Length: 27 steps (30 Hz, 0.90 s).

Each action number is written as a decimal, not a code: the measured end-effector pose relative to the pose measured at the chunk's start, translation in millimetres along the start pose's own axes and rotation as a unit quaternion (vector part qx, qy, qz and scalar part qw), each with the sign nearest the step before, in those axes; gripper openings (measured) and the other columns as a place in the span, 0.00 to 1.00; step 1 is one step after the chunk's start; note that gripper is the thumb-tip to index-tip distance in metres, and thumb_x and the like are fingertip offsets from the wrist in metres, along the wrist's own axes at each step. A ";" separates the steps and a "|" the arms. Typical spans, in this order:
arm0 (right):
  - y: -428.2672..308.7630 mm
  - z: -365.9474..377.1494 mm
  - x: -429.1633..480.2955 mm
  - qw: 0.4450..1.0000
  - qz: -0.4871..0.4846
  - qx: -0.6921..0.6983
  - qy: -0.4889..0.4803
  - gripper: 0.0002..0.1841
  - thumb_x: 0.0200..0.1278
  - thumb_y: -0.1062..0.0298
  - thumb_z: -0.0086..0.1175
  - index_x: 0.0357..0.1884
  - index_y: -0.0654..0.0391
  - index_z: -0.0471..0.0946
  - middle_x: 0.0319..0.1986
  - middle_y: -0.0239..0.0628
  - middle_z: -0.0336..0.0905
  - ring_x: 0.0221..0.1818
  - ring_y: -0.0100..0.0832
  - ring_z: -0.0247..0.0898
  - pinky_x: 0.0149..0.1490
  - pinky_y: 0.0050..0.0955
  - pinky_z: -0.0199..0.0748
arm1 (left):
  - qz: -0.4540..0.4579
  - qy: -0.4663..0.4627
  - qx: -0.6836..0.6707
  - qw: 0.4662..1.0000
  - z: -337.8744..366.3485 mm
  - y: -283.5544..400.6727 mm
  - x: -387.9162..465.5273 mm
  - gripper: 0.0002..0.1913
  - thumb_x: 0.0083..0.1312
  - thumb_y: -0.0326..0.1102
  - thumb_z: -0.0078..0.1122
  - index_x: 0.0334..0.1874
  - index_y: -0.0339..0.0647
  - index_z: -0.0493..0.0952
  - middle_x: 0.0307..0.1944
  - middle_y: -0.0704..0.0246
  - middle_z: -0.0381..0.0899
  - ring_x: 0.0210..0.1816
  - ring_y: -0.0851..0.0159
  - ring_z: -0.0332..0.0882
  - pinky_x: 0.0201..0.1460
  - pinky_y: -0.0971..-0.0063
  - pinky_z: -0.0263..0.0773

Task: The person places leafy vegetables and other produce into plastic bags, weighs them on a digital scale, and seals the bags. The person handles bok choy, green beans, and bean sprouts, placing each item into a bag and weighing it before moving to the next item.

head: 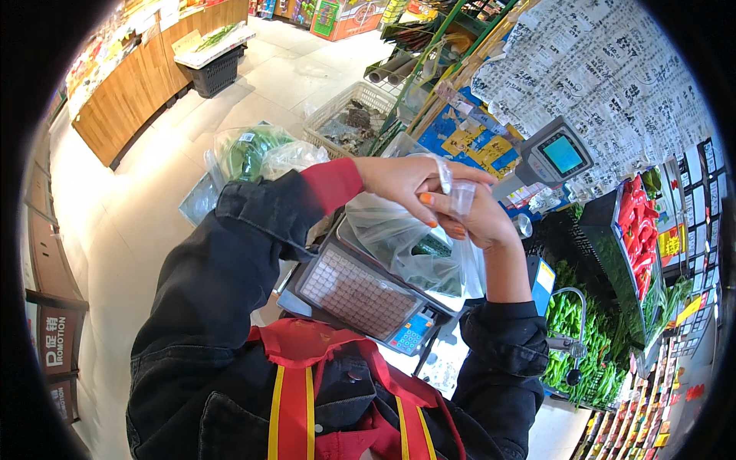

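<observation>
A clear plastic bag (391,221) with dark green produce (431,246) inside rests on the weighing pan of an electronic scale (359,290). Over it, my left hand (399,181) and my right hand (489,215) meet at the bag's gathered top. A twisted strip of the plastic runs across the left fingers. Between the right thumb and fingers the film is pinched, with a clear flap lying over the knuckles. Overlapping fingers hide part of the grip. Behind my right hand stands the scale's display (558,152) on its post.
Bagged green vegetables (250,152) sit at the left, before a pale plastic crate (345,115). Green peppers (581,351) and red peppers (637,230) lie at the right, near a curved metal bar (581,310). A paper-covered board (598,75) rises behind the scale.
</observation>
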State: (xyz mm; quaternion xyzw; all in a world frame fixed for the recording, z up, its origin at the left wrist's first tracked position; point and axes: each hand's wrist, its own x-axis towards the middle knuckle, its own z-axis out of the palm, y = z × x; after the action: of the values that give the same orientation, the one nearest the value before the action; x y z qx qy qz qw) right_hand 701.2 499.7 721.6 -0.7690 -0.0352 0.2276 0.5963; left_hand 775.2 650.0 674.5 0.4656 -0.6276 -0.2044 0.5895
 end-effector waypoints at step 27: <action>155.1 -57.4 75.5 0.809 -0.068 0.534 0.238 0.11 0.48 0.71 0.46 0.12 0.53 0.60 0.15 0.34 0.65 0.22 0.31 0.61 0.33 0.29 0.65 | -0.093 0.469 -0.365 0.799 46.2 -88.7 -152.8 0.12 0.68 0.37 0.46 0.35 0.35 0.76 0.35 0.68 0.74 0.40 0.69 0.70 0.50 0.76 0.62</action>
State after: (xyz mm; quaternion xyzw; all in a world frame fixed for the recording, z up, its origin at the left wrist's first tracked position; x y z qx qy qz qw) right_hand 757.5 428.1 564.2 -0.3554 0.1823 -0.0205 0.9165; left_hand 743.0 719.8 508.8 0.3106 -0.1067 -0.2285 0.9165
